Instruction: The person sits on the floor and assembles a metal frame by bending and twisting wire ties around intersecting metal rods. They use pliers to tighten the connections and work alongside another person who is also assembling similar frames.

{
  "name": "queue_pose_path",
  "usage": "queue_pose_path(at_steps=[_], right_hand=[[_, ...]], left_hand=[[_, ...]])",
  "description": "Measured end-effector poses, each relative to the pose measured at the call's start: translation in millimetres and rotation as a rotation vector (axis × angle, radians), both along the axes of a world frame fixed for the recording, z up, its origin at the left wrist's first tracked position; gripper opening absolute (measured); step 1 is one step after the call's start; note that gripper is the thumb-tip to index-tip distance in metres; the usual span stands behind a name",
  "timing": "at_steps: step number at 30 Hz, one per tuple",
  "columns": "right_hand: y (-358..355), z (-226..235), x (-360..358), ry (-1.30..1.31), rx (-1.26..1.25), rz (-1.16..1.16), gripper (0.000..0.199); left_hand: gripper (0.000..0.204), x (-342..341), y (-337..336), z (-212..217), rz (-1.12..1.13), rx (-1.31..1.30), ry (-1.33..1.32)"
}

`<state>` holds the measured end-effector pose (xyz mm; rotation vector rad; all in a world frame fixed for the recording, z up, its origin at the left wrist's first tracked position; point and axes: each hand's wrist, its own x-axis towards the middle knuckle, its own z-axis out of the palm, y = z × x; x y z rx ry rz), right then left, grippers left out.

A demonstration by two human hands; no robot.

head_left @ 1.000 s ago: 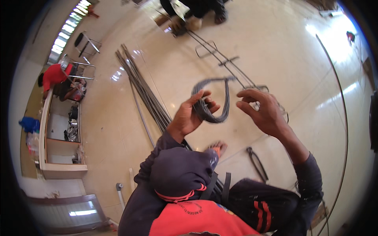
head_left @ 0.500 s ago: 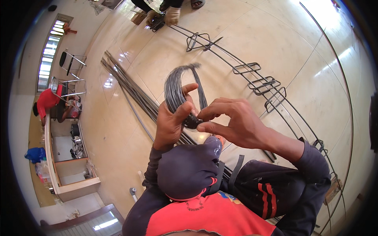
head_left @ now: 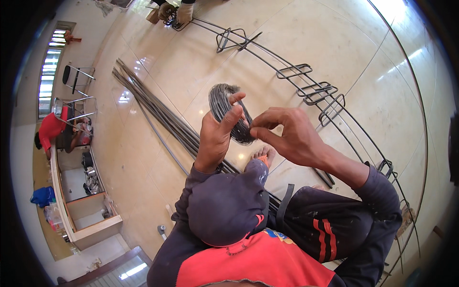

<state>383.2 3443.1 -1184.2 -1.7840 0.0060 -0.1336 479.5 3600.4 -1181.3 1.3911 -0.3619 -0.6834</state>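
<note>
Above the pale, glossy tile floor (head_left: 382, 103), the left hand (head_left: 214, 138) gripped a coil of dark wire (head_left: 221, 104), thumb pressed across its near strands and fingers partly through the loop, a hold that seemed meant to keep the bunch steady and raised. The right hand (head_left: 294, 136) was at the coil's right edge, thumb and forefinger nearly together; whether they pinched a strand could not be told from this angle. The many thin grey strands made a narrow oval, ragged at its far end. On the right, a long metal frame (head_left: 317, 93) with bent, rectangular rings lay stretched out, a co-worker's gloved hand (head_left: 185, 13) at its far end. On the left, a bundle of rods (head_left: 160, 110) lay side by side, straight and dull, apparently set apart from the frame.
</note>
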Motion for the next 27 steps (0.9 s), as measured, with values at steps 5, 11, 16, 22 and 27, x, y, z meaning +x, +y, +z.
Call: queue_pose_path(at_steps=[5,11,16,22,27], right_hand=[[-1.7,-3.8,2.7,0.057,-0.009,0.005,0.014],[0.6,-9.3,3.8,-0.056,-0.058,-0.045,0.012],[-2.7,-11.1,3.6,-0.033,-0.012,-0.063,0.011],[-12.9,-3.1,1.0,0.033,0.053,-0.087,0.012],[-7.9,-10.3,-1.1,-0.035,0.011,-0.062,0.015]], left_hand=[[0.043,2.3,-0.5,-4.8,-0.005,0.039,-0.001],[0.044,3.4,-4.0,-7.2,-0.025,0.027,0.01],[0.044,3.4,-7.2,-8.2,-0.032,0.027,0.004],[0.047,3.9,-11.4,-5.3,-0.04,-0.001,0.043],[0.047,4.6,-10.9,-9.6,-0.054,-0.014,0.067]])
